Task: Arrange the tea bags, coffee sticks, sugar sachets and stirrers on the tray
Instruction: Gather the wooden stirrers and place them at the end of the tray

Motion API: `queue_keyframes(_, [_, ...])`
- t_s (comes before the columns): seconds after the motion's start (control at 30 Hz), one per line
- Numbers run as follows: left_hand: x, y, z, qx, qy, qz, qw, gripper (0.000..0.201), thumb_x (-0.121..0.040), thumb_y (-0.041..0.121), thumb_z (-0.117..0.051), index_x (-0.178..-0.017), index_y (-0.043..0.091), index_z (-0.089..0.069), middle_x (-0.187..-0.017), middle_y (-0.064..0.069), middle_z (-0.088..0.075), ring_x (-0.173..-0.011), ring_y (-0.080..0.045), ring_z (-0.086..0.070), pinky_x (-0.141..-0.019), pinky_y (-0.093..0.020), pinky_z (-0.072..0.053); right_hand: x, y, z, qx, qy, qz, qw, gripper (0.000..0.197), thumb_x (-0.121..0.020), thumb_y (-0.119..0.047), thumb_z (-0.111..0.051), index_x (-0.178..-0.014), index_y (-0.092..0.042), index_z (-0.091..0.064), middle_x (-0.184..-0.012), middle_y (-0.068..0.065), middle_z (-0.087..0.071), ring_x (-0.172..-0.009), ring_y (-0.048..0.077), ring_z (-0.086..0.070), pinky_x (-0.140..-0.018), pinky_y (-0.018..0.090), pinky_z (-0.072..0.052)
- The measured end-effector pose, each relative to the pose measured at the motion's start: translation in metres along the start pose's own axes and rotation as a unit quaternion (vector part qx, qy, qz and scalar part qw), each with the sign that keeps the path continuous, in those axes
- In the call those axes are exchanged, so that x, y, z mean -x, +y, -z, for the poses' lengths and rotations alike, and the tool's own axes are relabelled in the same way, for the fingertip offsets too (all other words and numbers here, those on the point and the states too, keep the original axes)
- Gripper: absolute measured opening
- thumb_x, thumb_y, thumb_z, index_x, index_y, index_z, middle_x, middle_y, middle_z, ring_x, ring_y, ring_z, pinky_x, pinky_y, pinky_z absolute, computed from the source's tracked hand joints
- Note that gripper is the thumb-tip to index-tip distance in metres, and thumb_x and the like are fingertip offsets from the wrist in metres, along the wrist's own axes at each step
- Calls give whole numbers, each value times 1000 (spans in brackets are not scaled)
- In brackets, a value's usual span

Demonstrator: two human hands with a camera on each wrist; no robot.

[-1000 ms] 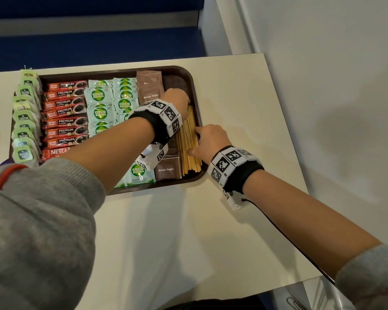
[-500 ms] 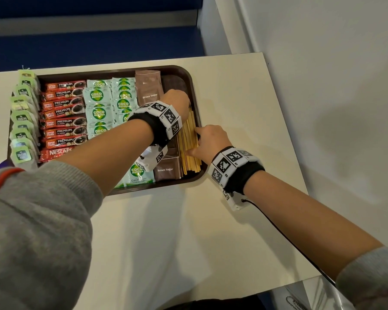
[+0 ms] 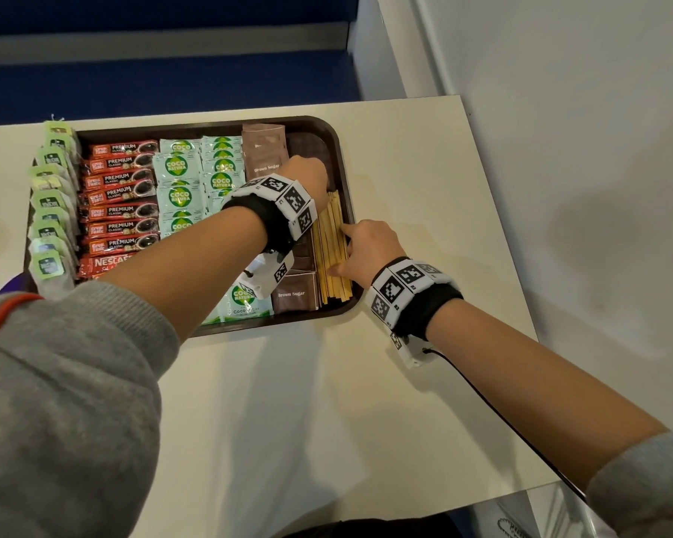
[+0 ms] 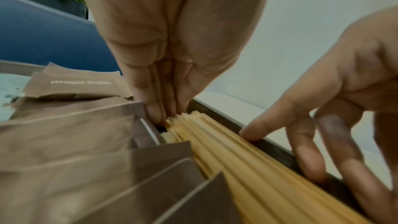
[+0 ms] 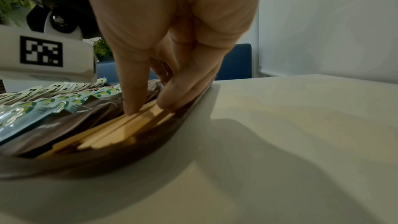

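A brown tray (image 3: 280, 323) lies on a cream table. From left to right it holds green tea bags (image 3: 49, 211), red coffee sticks (image 3: 119, 196), green-and-white sugar sachets (image 3: 179, 176), brown sugar sachets (image 3: 263, 153) and a bundle of wooden stirrers (image 3: 331, 242) along its right rim. My left hand (image 4: 165, 113) points straight fingers down against the far ends of the stirrers (image 4: 226, 151). My right hand (image 5: 148, 106) rests its thumb on top of the stirrers (image 5: 120, 129), and its fingers press the bundle's right side by the rim.
Bare tabletop (image 3: 288, 421) stretches in front of the tray, with a narrower strip to its right. A white wall (image 3: 560, 149) runs close along the table's right edge. A blue bench (image 3: 152, 83) sits behind the table. A black cable (image 3: 502, 417) trails from my right wristband.
Both hands stay on the stirrer bundle. The bundle's far ends have shifted slightly toward me under the left fingers.
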State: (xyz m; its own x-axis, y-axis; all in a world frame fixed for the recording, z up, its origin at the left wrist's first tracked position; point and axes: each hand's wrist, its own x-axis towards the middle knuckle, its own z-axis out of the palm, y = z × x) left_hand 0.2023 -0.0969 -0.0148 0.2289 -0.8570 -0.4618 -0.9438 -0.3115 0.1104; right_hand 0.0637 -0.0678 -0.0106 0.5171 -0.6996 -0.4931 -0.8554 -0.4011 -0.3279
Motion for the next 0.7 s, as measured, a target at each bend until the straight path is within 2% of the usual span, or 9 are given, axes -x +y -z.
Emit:
queue_keyframes(0.13, [2, 2, 2, 48, 17, 5, 999, 29, -96, 16, -49, -120, 7, -62, -120, -13, -62, -108, -29, -60, -86, -34, -50, -1, 0, 0, 2, 0, 4, 1000, 58, -80, -33, -72, -128, -7, -52, -107, 9, -62, -100, 23, -59, -81, 28, -45])
queue_keyframes(0.27, [4, -6, 8, 122, 60, 8, 991, 31, -96, 14, -49, -124, 15, -61, -129, -6, -58, -117, -25, -55, -95, -34, -47, 0, 1, 0, -5, 11, 8, 1000, 57, -80, -33, -72, -128, -7, -53, -107, 9, -62, -101, 23, -58, -81, 28, -45])
queue_keyframes(0.37, [11, -19, 9, 167, 93, 19, 981, 32, -93, 16, -54, -125, 18, -61, -130, -5, -58, -117, -22, -56, -97, -34, -48, 4, 2, -1, -19, 42, 22, 999, 55, -83, -33, -69, -129, -8, -53, -110, 10, -61, -104, 24, -58, -86, 31, -46])
queue_keyframes(0.47, [23, -29, 5, 189, 128, 27, 973, 31, -91, 19, -58, -122, 18, -62, -124, -4, -62, -111, -19, -58, -95, -32, -49, 7, -1, -1, -46, 80, 38, 995, 56, -84, -32, -67, -134, -13, -49, -119, 9, -58, -109, 23, -55, -89, 30, -44])
queue_keyframes(0.53, [31, -36, 2, 205, 147, 41, 967, 31, -88, 21, -62, -119, 19, -63, -118, -3, -64, -107, -18, -60, -88, -27, -48, 8, -6, -2, -68, 103, 52, 991, 55, -84, -31, -67, -134, -15, -49, -119, 7, -56, -108, 22, -54, -86, 26, -41])
queue_keyframes(0.6, [42, -43, 0, 226, 158, 62, 959, 30, -86, 26, -65, -115, 20, -64, -114, -2, -66, -105, -18, -61, -81, -25, -46, 10, -15, -4, -79, 117, 66, 988, 54, -83, -30, -67, -132, -16, -48, -120, 6, -53, -109, 21, -53, -89, 27, -40])
queue_keyframes(0.7, [59, -61, -3, 238, 182, 87, 950, 47, -82, 41, -69, -123, 20, -59, -121, -5, -63, -112, -23, -57, -87, -32, -47, 12, -30, -8, -73, 131, 80, 985, 54, -83, -27, -67, -131, -15, -47, -126, 5, -48, -115, 21, -49, -96, 31, -40])
